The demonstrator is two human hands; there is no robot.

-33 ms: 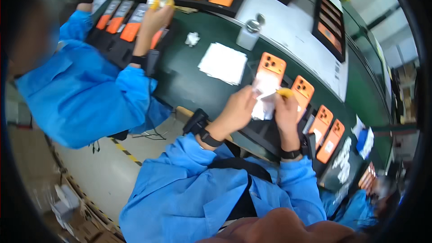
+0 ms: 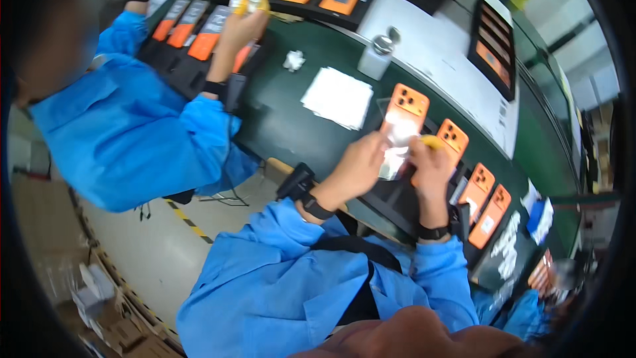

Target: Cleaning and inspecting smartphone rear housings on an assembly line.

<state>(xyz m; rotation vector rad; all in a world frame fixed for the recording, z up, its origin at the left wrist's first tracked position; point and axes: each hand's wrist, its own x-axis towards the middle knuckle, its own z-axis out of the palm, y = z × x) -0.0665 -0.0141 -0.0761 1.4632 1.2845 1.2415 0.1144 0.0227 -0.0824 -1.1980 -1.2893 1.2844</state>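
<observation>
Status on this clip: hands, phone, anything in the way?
Left hand and right hand at lower part of orange phone. Clear film there, glossy; grip unclear. Right hand partly covers neighbouring phone.

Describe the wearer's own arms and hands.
Both arms have blue sleeves. The left hand and right hand each have a black wristband and boxy dark device at the wrist. A yellow finger cot, it seems, is on the right.
</observation>
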